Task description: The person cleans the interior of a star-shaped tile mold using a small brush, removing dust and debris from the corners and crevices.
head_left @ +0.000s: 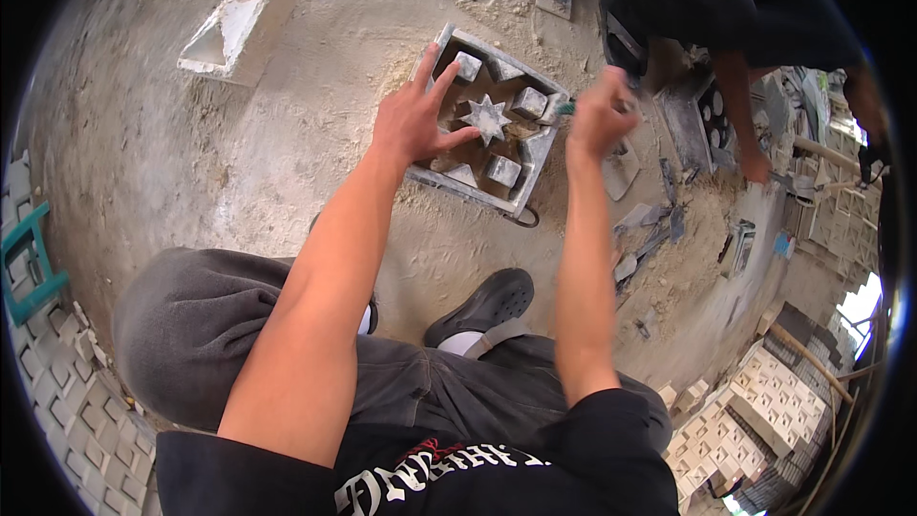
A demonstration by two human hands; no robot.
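A square metal mould (468, 193) lies on the ground in front of me, with a star-shaped core (486, 119) in the middle and several raised blocks around it. My left hand (413, 124) rests over its left side, fingers spread, thumb reaching toward the star. Just off the mould's right side is my right hand (599, 119), closed and partly blurred by motion. A small green piece (565, 108) shows between that fist and the mould's right corner; what it belongs to is too unclear to name.
A pale hollow block (250, 33) stands at the upper left. At the upper right another person (735, 0) crouches, one hand near a tool. Metal strips (650, 229) lie on the right. Patterned pale blocks (778, 397) are stacked lower right, others (81, 401) lower left.
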